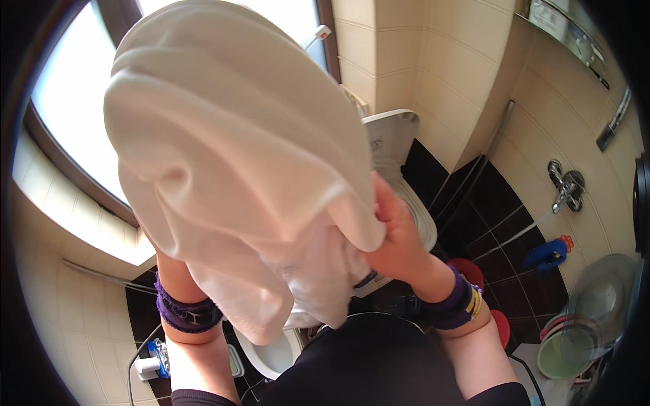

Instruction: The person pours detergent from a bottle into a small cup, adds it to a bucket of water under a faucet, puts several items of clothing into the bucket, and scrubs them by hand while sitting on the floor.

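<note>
You hold a plain, creamy white cloth (230, 135) up in the air before the window (74, 122), rounded at its top and sagging into soft, loose folds, your right hand (398, 237) pinching its right edge, your left hand's fingers hidden, so I cannot tell their state.

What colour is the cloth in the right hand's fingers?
The cloth is plain off-white, best seen in the head view.
</note>
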Demonstrator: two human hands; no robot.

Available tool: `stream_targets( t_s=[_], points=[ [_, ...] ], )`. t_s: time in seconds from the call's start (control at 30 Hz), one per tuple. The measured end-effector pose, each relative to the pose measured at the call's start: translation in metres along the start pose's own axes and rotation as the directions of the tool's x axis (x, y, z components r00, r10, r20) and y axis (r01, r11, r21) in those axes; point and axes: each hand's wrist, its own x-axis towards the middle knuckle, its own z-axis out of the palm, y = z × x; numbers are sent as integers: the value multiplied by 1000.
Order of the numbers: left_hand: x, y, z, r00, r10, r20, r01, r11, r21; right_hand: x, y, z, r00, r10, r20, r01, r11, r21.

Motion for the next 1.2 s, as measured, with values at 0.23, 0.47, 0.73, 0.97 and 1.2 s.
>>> stream_targets(
  t_s=[0.23,0.47,0.73,0.97,1.2],
  points=[
    [31,-100,84,981,183,67,-195,938,285,-55,-40,-123,941,28,-338,-56,996,-73],
    [-26,-254,156,936,-333,116,232,830,507,-169,-33,-216,792,265,-551,-350,935,-54],
    [-123,-425,230,718,-644,266,343,659,669,-274,6,-281,673,264,-691,-573,777,-262],
    [-168,-534,275,432,-858,276,633,507,585,-373,68,-342,410,420,-810,-749,661,-36],
    [-197,-621,285,205,-957,207,768,288,572,-452,137,-391,252,474,-844,-782,614,111]
  ],
)
